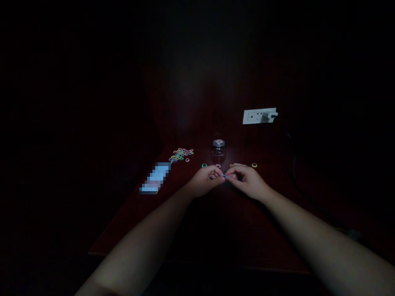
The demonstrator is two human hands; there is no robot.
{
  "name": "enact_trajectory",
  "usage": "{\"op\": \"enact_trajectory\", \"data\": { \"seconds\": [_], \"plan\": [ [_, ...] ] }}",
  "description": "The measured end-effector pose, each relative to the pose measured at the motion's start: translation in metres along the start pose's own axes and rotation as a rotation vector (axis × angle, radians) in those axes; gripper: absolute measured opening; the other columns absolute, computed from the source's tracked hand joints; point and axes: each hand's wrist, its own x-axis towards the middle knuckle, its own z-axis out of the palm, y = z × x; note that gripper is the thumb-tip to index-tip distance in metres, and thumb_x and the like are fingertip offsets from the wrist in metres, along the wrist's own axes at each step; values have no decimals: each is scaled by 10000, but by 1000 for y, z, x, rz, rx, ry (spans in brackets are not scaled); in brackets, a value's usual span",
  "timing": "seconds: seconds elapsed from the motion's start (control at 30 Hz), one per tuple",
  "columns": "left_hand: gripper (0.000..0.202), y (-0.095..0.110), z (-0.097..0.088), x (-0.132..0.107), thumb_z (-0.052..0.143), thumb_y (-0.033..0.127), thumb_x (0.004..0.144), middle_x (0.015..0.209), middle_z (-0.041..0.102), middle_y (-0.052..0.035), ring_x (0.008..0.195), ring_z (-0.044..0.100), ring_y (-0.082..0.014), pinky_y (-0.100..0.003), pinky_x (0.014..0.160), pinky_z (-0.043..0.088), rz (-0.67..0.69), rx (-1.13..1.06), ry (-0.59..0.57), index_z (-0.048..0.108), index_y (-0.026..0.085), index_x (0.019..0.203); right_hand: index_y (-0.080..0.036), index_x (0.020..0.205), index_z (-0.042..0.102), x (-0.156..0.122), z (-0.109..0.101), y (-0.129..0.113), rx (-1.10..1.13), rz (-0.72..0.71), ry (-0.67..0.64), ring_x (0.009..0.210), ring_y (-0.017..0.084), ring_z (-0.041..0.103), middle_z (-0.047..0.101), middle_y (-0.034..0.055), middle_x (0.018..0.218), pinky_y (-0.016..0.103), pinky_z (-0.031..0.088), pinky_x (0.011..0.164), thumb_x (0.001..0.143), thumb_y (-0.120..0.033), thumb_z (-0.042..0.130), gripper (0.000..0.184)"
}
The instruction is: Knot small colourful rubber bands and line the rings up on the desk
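Observation:
My left hand (207,180) and my right hand (247,179) meet over the dark red table. Between their fingertips they pinch a small blue hair tie (225,176), each hand closed on one side of it. Behind the hands lies a row of hair ties: a green one (204,165), a pink one (218,166) and a yellow one (254,165). Others in that row are partly hidden by my right hand. A pile of many-coloured hair ties (180,155) rests at the back left, with a single pink hair tie (187,160) just beside it.
A small clear jar with a lid (219,147) stands at the back of the table (123,230). To the left lies a phone with a lit, blurred screen (155,178). A wall socket (259,116) holds a plugged-in charger (269,116), its dark cable running down the right side.

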Motion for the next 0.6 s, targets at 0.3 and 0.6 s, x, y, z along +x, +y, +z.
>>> {"op": "enact_trajectory", "data": {
  "seconds": [0.3, 0.6],
  "plan": [
    [238, 3, -1, -3, 659, 293, 725, 755, 576, 1, 619, 490, -60, -159, 525, 368, 109, 155, 103, 573, 147, 892, -172, 789, 640, 0, 0, 1, -11, 26, -4, 686, 156, 575, 591, 30, 697, 321, 509, 685, 794, -282, 598, 118],
    [198, 6, -2, -2, 647, 292, 737, 757, 625, -17, 644, 531, -77, -183, 582, 426, 120, 247, 102, 641, 134, 857, -167, 770, 636, 0, -1, -2, 2, 42, -7, 630, 144, 545, 564, 20, 664, 331, 503, 696, 793, -289, 596, 130]
  ]
}}
